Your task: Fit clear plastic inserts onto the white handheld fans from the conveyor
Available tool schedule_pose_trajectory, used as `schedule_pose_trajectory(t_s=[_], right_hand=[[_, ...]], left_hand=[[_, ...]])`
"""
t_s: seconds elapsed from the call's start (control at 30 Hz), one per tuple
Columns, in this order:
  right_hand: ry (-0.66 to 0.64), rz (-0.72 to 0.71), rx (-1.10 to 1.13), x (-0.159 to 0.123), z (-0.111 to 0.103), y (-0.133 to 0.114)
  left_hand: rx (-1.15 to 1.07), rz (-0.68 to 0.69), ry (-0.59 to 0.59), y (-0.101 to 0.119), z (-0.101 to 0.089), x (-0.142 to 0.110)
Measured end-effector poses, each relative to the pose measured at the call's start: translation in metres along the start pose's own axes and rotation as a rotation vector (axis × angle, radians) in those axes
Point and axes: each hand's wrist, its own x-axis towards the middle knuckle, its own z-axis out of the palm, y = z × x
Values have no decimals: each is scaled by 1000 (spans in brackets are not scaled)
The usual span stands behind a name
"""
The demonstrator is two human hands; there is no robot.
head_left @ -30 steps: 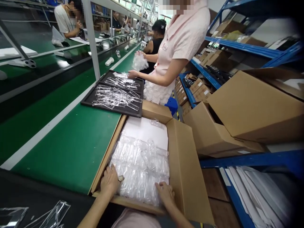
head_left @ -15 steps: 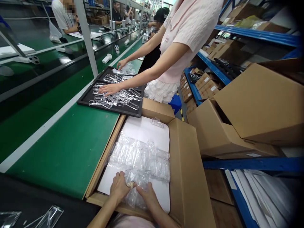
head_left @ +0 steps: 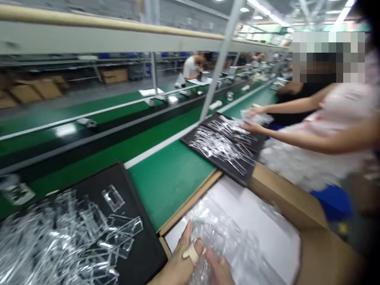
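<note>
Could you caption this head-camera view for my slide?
Left hand and right hand press clear plastic wrap inside a cardboard box.

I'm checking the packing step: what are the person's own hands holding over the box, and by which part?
The left hand and right hand both grip clear plastic wrap by its bunched near edge.

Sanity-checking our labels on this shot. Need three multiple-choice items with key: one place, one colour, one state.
1. The person's left hand and right hand are: A on a blue crate; B inside the brown cardboard box; C on a white rail.
2. The flat conveyor belt is: A red; B green; C grey.
3. One left-hand finger is: A bare; B wrapped in pale tape; C in a latex glove.

1 B: both touch clear plastic wrap over a white sheet in the box.
2 B: its green surface shows beside the box.
3 B: a pale band circles the finger.
</note>
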Motion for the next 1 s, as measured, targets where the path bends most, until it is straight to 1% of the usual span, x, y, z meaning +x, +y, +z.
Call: schedule_pose_trajectory(t_s=[0.07,0.13,0.23,0.3,0.37,0.4,0.47,0.57,0.63,0.73,0.83,0.9,1.0], right_hand=[[-106,-10,-67,12,38,-8],[-235,-20,-129,19,85,-8],[-415,-75,-255,21,154,7],[-540,-122,-350,17,192,24],[-658,-142,-416,11,222,43],[-707,-137,-439,7,234,52],[-759,-115,-486,-1,254,67],[-769,-105,-568,-12,277,83],[-773,-118,-596,-16,289,90],[-784,-185,-611,-16,302,96],[-818,-235,-600,-11,312,95],[-875,-255,-649,-8,317,89],[-962,-332,-815,-4,324,74]], left_hand=[[-146,101,172,22,-28,-17],[-286,162,341,38,-61,-39],[-423,210,544,46,-117,-79],[-491,227,612,43,-153,-107],[-521,236,626,37,-185,-133],[-503,248,634,33,-199,-145],[-394,279,701,26,-221,-164],[-196,294,877,16,-246,-181],[-136,290,921,11,-259,-188],[-105,275,884,8,-276,-197],[-70,194,829,12,-289,-205],[-90,172,793,17,-293,-209],[-148,161,731,28,-295,-213]])
